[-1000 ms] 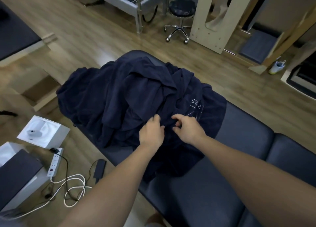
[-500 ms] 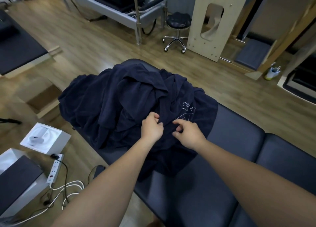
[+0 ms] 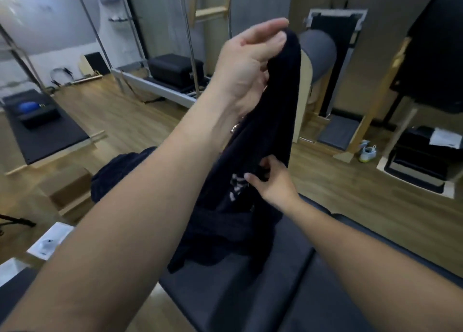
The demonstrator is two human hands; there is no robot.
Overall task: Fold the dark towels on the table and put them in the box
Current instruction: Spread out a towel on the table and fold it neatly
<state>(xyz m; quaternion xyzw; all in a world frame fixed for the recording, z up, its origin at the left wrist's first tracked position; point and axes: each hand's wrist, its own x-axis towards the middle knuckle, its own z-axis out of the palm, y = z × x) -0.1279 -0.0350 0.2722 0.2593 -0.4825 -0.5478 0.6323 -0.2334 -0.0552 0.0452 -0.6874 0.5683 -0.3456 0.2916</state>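
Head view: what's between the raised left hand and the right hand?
Only the dark towel: the left hand grips its top end, the right hand pinches it lower down, cloth running between them. Head view.

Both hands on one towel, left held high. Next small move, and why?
Probably slide the right hand along the edge of the towel, away from the left hand, to spread it. The left pinches its top up high, the right pinches it lower down, and it hangs bunched and narrow between them, its lower end on the table by the pile.
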